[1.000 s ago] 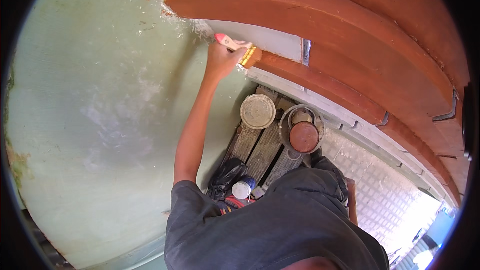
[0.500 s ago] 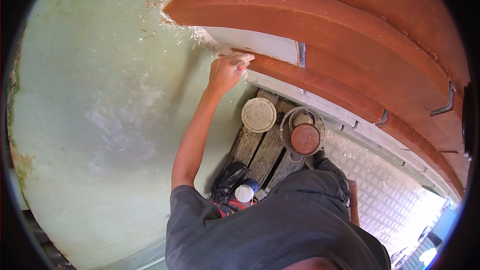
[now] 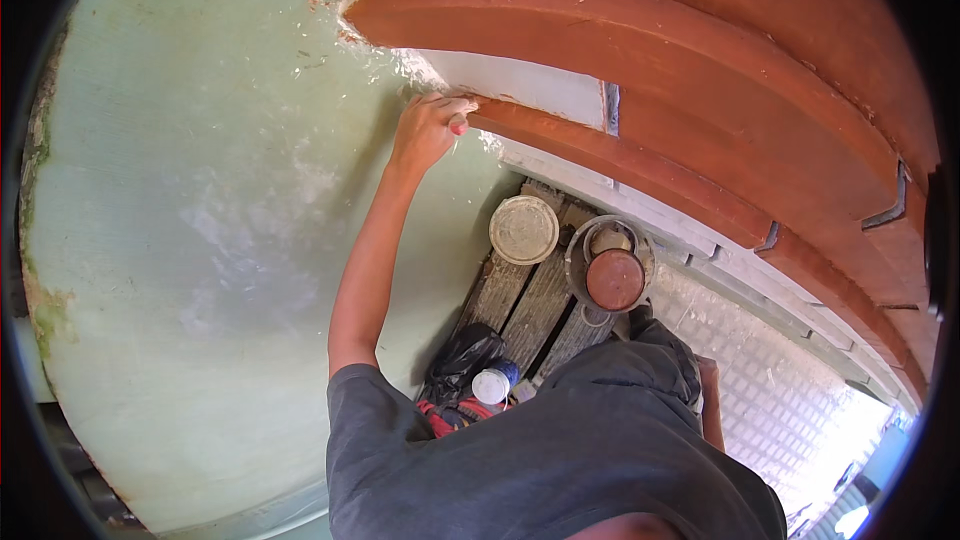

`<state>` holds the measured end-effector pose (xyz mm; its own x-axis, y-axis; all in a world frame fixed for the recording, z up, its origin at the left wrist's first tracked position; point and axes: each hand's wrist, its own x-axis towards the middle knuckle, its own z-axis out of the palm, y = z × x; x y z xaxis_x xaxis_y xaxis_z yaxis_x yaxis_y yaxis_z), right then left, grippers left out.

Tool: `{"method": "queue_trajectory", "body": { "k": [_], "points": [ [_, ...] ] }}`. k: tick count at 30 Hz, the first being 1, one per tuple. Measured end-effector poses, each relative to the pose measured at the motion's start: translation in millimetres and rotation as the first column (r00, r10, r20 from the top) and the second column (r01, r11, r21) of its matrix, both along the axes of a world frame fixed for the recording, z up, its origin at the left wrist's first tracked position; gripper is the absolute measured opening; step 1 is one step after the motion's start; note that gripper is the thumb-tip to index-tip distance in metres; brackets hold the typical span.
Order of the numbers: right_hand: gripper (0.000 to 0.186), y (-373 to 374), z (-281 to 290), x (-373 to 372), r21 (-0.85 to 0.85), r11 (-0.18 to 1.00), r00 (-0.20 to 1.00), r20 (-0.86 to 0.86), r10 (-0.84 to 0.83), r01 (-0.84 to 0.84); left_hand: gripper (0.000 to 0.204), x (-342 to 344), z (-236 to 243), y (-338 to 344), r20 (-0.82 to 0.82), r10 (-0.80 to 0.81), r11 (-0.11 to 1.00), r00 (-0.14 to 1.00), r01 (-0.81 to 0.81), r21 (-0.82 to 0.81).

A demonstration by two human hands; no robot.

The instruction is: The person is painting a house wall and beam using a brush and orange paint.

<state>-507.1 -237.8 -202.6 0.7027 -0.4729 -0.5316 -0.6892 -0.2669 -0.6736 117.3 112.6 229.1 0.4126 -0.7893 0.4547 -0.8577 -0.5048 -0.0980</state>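
Note:
My left hand [image 3: 430,130] is raised to the left end of the lowest terracotta-painted moulding [image 3: 640,157], where it meets the pale green wall [image 3: 250,190]. Its fingers are closed round a small tool with a rounded red handle end [image 3: 458,125]; the working end is hidden, so its kind does not show. The fingertips look whitish and sit close to the moulding's edge. A light grey panel [image 3: 530,83] lies just above. At the lower right only part of my right arm [image 3: 710,402] shows beside my dark trousers; the right hand is out of sight.
Below are weathered planks [image 3: 535,315] carrying a round, paint-crusted lid or bucket [image 3: 524,230]. A grey bucket [image 3: 578,280] holds a container of reddish-brown paint [image 3: 615,280]. A black plastic bag [image 3: 462,360] and a white-lidded blue tin [image 3: 491,386] lie nearer. Patterned paving [image 3: 760,360] is at right.
My left hand has moved a little left along the moulding toward the wall corner, still gripping the red-ended tool. The view has shifted slightly.

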Motion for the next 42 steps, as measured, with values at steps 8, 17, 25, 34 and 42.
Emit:
{"method": "queue_trajectory", "body": {
  "k": [8, 17, 25, 34, 42],
  "points": [
    [0.037, 9, 58, 26, 0.101, 0.995, 0.984, -0.18, 0.008, 0.011, 0.02, -49, -9, -55, -0.221, -0.196, 0.98, 0.956, 0.183, -0.075],
    [0.04, -9, 9, 3, 0.063, 0.998, 0.992, -0.126, 0.013, -0.005, 0.017, -14, -21, -7, -0.59, 0.091, 0.782, 0.803, -0.424, -0.457],
    [0.038, -17, 55, 12, -0.089, 0.993, 0.986, -0.155, 0.066, -0.08, 0.026, -51, -21, -35, -0.501, 0.109, 0.713, 0.858, -0.419, -0.562],
    [0.028, 52, 229, 285, -0.349, 0.861, 0.76, 0.42, 0.496, -0.369, 0.024, -11, -24, -18, -0.193, 0.406, 0.756, 0.893, -0.447, -0.479],
    [0.047, 122, 150, 480, -0.587, 0.582, 0.376, 0.445, 0.813, -0.563, 0.021, -3, -46, -1, -0.258, 0.447, 0.673, 0.856, -0.512, -0.534]
  ]
}}
